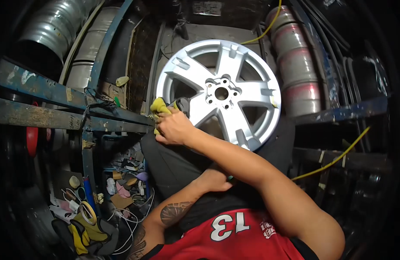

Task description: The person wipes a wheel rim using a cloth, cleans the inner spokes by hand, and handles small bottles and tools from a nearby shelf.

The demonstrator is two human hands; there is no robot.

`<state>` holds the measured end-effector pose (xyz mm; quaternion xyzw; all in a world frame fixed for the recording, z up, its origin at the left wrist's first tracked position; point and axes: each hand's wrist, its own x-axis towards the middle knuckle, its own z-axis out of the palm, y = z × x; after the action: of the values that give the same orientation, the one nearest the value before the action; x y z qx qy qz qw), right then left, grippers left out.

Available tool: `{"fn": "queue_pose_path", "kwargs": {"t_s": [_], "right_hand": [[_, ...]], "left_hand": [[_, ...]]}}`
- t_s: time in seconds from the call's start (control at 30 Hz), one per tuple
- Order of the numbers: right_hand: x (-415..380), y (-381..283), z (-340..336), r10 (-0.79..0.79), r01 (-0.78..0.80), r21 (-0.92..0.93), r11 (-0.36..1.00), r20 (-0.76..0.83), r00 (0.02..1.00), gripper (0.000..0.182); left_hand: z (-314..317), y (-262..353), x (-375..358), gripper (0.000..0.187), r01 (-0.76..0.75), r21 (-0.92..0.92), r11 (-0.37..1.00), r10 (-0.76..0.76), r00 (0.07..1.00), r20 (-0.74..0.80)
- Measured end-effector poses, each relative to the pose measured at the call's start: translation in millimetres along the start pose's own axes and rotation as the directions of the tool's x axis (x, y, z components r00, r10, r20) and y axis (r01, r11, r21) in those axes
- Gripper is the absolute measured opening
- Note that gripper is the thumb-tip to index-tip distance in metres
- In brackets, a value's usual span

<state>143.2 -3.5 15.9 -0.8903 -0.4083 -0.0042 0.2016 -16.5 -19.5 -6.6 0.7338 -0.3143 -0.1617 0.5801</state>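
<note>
—At upper centre, above the lap: where to look first?
—At a silver wheel rim [218,105], spoked face toward the camera, with five broad spokes around a central bore [221,93] and five smaller holes. Lower edge overlapping dark trousers [165,162]; support beneath hidden.

—And at its lower left edge?
—Right hand [174,126], fingers curled tightly around bunched yellow-and-grey fabric [158,106]. Fabric close against the outer edge of the rim; exact contact not discernible.

—Then the second grip?
—Left hand [215,179], low over the lap, beneath the right forearm and apart from the rim. Fingers partly out of sight, so degree of closure impossible to judge. Just beside the fingers, a small green item [230,177], whether held or merely near unclear.

—Closest to the body?
—Red shirt [234,240] with white "13", inverted from this viewpoint; dark tattoo [176,212] on the left forearm.

—Further out, to the left?
—Worn blue metal frame [39,86], with ribbed metal cylinders [57,30] above. Below, a blue basket [147,184] with small scraps; lower again, a tape roll [89,212], white cables [130,234] and yellow-and-grey gloves [93,234].

—And to the right?
—Row of reddish-tinged metal drums [302,65] above a blue rail [343,113]; below, a slanting yellow hose [325,166].
</note>
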Motion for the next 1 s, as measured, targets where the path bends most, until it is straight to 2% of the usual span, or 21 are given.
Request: {"fn": "queue_pose_path", "kwargs": {"t_s": [0.03, 0.07, 0.1, 0.13, 0.17, 0.23, 0.27, 0.33, 0.4, 0.43, 0.47, 0.53, 0.6, 0.63, 0.73, 0.77, 0.87, 0.9, 1.0], "right_hand": [[-15, -4, -3, -0.025, 0.022, 0.05, 0.999, 0.051, 0.998, 0.041], [-29, -7, -7, -0.057, 0.047, 0.098, 0.994, 0.097, 0.994, 0.04], [-49, -11, -7, -0.047, 0.039, 0.098, 0.994, 0.084, 0.995, 0.04], [-74, -14, -5, -0.039, 0.033, 0.125, 0.992, 0.042, 0.998, 0.038], [-99, -17, -6, -0.03, 0.029, 0.152, 0.988, 0.0, 1.0, 0.035], [-151, -15, -20, 0.003, 0.002, 0.201, 0.98, -0.025, 1.0, 0.037], [-172, -13, -26, 0.04, -0.028, 0.202, 0.979, -0.053, 0.998, 0.038], [-207, -10, -39, 0.076, -0.056, 0.208, 0.976, -0.087, 0.993, 0.038], [-241, -10, -54, 0.025, -0.016, 0.09, 0.996, -0.095, 0.995, 0.038], [-257, -3, -62, 0.077, -0.069, 0.077, 0.995, -0.11, 0.991, 0.038], [-273, 10, -71, 0.125, -0.119, 0.061, 0.991, -0.123, 0.985, 0.038], [-301, 43, -86, 0.323, -0.326, 0.028, 0.945, -0.233, 0.917, 0.038], [-323, 87, -89, 0.46, -0.477, 0.032, 0.878, -0.33, 0.825, 0.037], [-318, 94, -94, 0.455, -0.47, 0.035, 0.882, -0.323, 0.83, 0.037], [-290, 97, -104, 0.549, -0.59, -0.009, 0.807, -0.355, 0.757, 0.039], [-281, 88, -96, 0.541, -0.578, 0.002, 0.816, -0.357, 0.762, 0.039], [-260, 44, -67, 0.404, -0.484, -0.171, 0.858, -0.354, 0.843, 0.041], [-252, 39, -66, 0.399, -0.478, -0.169, 0.862, -0.353, 0.846, 0.041], [-234, 16, -69, 0.528, -0.511, 0.145, 0.848, -0.127, 0.84, 0.046]], "left_hand": [[7, 2, -4, 0.045, 0.002, 0.0, 1.0, -0.002, 1.0, 0.022], [10, 6, -5, 0.046, 0.215, 0.015, 0.977, -0.212, 0.949, 0.232], [11, 8, -6, 0.046, 0.41, 0.079, 0.909, -0.403, 0.814, 0.418], [12, 10, -6, 0.047, 0.569, 0.183, 0.802, -0.56, 0.609, 0.562], [21, -7, -16, 0.047, 0.566, 0.195, 0.801, -0.564, 0.604, 0.564], [53, -78, -53, 0.047, 0.317, 0.243, 0.917, -0.392, 0.831, 0.395], [61, -95, -63, 0.047, 0.184, 0.28, 0.942, -0.27, 0.912, 0.31], [35, -73, -48, 0.047, 0.171, 0.26, 0.95, -0.244, 0.927, 0.284], [2, -39, -26, 0.047, 0.144, 0.209, 0.967, -0.193, 0.952, 0.239], [-1, -30, -18, 0.047, 0.143, 0.209, 0.968, -0.195, 0.947, 0.255], [-1, -21, -10, 0.045, 0.257, 0.296, 0.92, -0.334, 0.909, 0.249], [1, -13, 2, 0.042, 0.466, 0.452, 0.761, -0.589, 0.787, 0.181], [0, -20, 3, 0.042, 0.477, 0.459, 0.75, -0.602, 0.779, 0.174], [-2, -24, 2, 0.041, 0.483, 0.471, 0.738, -0.612, 0.773, 0.166], [-1, -21, 0, 0.041, 0.503, 0.502, 0.704, -0.639, 0.757, 0.137], [-1, -19, 2, 0.04, 0.496, 0.525, 0.692, -0.643, 0.753, 0.136], [-4, -11, 4, 0.04, 0.493, 0.563, 0.663, -0.66, 0.74, 0.13], [-4, -8, 4, 0.04, 0.501, 0.569, 0.652, -0.671, 0.731, 0.126], [1, -29, -10, 0.041, 0.53, 0.528, 0.664, -0.679, 0.722, 0.129]]}}
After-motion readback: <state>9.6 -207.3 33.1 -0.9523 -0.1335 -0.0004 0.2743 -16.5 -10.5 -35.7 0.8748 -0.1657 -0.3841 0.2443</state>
